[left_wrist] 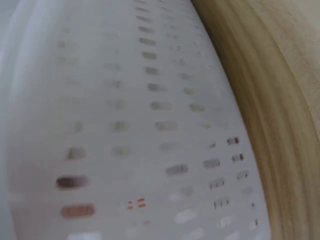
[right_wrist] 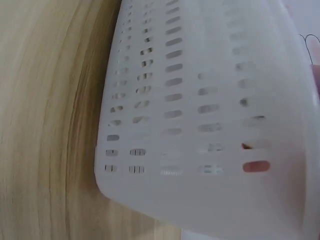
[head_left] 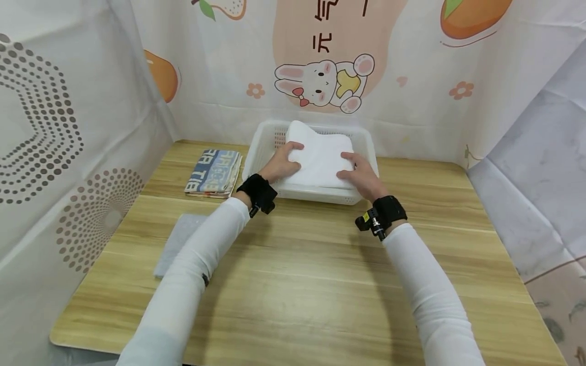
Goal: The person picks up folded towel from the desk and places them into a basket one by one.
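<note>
"Starting closest, what's there?"
"Left sleeve, partly hiding a gray cloth on the table."
"Next?"
"A patterned folded cloth, just left of the white basket."
"And the grip?"
"Left hand and right hand grasp opposite sides of a folded white cloth; some fingers are hidden."
"Where's that cloth?"
"In the basket, before a rabbit-printed curtain."

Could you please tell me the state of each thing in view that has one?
Basket: upright on the table.
White cloth: folded, in the basket, back left corner raised.
Patterned cloth: folded, flat on the table.
Grey cloth: lying flat, partly hidden by the left sleeve.
Left grip: holding the white cloth's left side.
Right grip: holding the white cloth's right side.
Printed curtain: hanging.
</note>
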`<state>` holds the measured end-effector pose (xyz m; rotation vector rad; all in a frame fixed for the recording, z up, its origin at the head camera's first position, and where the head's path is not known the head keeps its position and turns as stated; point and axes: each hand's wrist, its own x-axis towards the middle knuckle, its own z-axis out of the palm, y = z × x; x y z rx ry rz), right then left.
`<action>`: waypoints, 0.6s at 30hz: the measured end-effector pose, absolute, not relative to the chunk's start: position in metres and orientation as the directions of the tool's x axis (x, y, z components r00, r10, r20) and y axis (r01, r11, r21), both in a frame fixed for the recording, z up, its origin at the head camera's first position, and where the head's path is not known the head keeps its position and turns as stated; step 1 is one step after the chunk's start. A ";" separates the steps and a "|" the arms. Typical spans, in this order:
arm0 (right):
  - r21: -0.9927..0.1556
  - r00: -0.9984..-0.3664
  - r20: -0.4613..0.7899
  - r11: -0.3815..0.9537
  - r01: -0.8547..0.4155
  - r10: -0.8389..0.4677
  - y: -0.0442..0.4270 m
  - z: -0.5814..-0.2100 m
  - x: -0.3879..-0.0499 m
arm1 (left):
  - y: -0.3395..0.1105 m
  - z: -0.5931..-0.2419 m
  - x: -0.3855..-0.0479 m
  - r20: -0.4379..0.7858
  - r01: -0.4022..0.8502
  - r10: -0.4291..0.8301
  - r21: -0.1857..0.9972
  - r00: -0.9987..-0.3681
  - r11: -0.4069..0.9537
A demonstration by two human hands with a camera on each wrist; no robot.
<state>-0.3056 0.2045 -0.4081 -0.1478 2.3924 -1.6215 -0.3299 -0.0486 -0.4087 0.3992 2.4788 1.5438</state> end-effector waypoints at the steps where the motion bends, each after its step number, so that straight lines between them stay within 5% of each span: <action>1: -0.918 -0.961 -0.148 0.394 0.046 -0.232 0.204 -0.408 -0.307 | -0.049 -0.410 -0.332 -0.022 0.122 0.325 0.900 -0.945 0.418; 18: -0.721 -0.964 -0.094 0.685 -0.105 -0.247 0.190 -0.417 -0.304 | -0.049 -0.421 -0.328 -0.070 0.089 0.250 0.817 -0.966 0.570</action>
